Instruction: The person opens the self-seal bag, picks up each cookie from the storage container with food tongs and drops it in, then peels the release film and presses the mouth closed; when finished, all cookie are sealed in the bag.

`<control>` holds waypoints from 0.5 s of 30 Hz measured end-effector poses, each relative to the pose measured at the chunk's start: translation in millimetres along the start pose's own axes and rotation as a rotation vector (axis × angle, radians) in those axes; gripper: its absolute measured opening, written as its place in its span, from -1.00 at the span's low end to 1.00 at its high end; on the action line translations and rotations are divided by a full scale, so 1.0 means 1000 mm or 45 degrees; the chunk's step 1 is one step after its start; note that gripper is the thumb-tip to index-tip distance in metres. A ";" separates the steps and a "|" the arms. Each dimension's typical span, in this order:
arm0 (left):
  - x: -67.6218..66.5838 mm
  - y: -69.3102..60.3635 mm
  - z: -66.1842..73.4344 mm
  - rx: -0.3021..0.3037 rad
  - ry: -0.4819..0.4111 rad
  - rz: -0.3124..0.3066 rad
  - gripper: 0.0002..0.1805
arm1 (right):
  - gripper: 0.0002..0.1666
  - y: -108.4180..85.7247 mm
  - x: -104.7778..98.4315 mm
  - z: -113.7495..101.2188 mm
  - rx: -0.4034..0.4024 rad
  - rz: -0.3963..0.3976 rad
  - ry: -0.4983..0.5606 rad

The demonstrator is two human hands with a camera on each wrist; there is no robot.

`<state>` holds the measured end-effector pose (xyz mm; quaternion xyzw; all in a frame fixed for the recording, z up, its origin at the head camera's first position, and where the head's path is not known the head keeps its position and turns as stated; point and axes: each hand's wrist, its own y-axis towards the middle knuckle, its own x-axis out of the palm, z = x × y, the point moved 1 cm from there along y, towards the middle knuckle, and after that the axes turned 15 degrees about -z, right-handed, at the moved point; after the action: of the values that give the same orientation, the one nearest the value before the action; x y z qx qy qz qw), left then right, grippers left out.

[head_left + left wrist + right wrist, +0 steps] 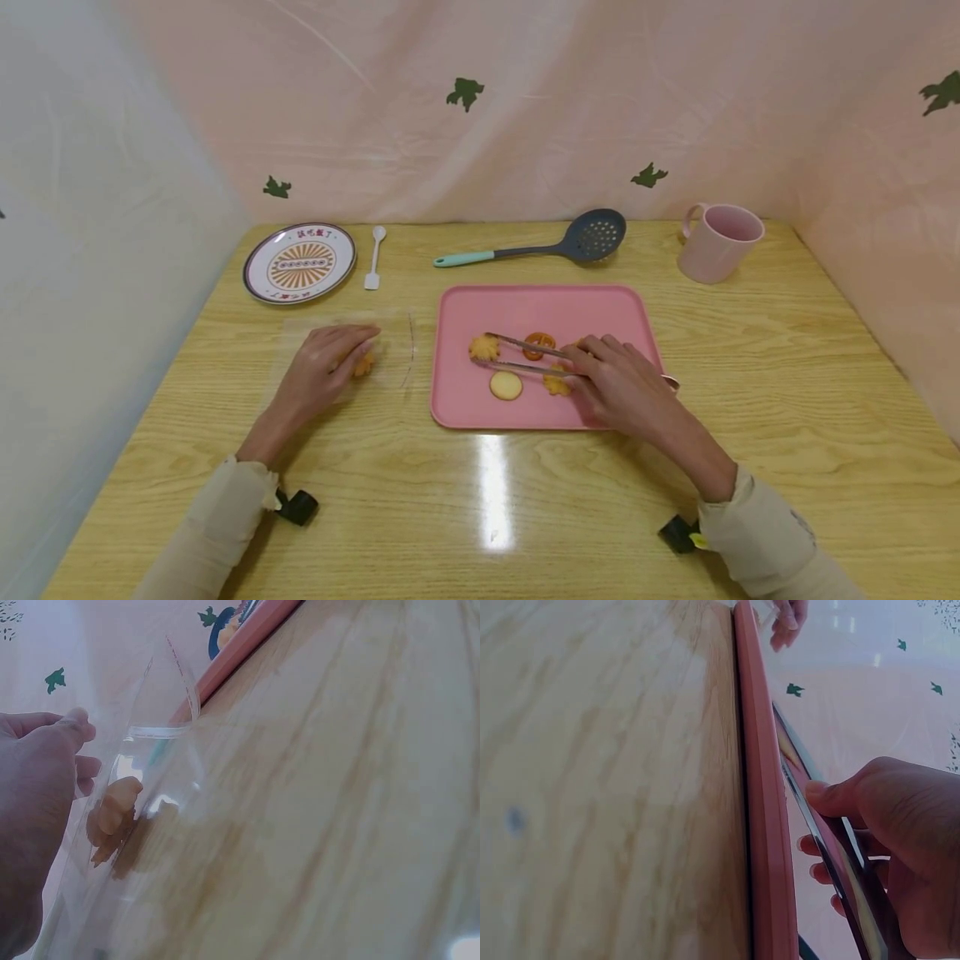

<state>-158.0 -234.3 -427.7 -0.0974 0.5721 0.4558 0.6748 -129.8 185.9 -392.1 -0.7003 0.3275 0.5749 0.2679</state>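
The long silver metal tongs (pixel 525 367) lie over the pink rectangular tray (pixel 465 304), their rear partly hidden by the right hand (pixel 626 385), which grips both arms. Their long axis runs sideways across the tray, tips pointing left, one on either side of a golden flower-shaped cookie (pixel 484 347); whether they press it is hard to tell. In the right wrist view the tray's rim hides most of what lies inside. One arm crosses over a brown pretzel-shaped cookie (pixel 534 354), and the right hand nearly covers another cookie (pixel 581 342) near the tray's right side. The left hand (pixel 318 367) pinches the clear plastic bag (pixel 392 350) between thumb and fingers, though the film there is barely visible. It half hides a brown cookie (pixel 364 364) inside. The bag's mouth faces the tray.
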 end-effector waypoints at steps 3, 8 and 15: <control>-0.001 0.000 0.000 0.003 0.003 0.003 -0.65 | -0.62 0.002 0.000 0.000 -0.026 0.009 -0.018; -0.001 0.001 0.000 0.009 0.003 0.007 -0.65 | -0.57 0.008 0.001 -0.002 -0.064 0.023 -0.052; 0.000 0.000 0.000 0.002 -0.007 0.000 -0.65 | -0.61 0.016 0.003 -0.008 -0.084 0.055 -0.056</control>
<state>-158.2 -234.6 -427.3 -0.0957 0.5705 0.4556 0.6766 -136.8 169.2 -393.6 -0.6886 0.3176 0.6064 0.2393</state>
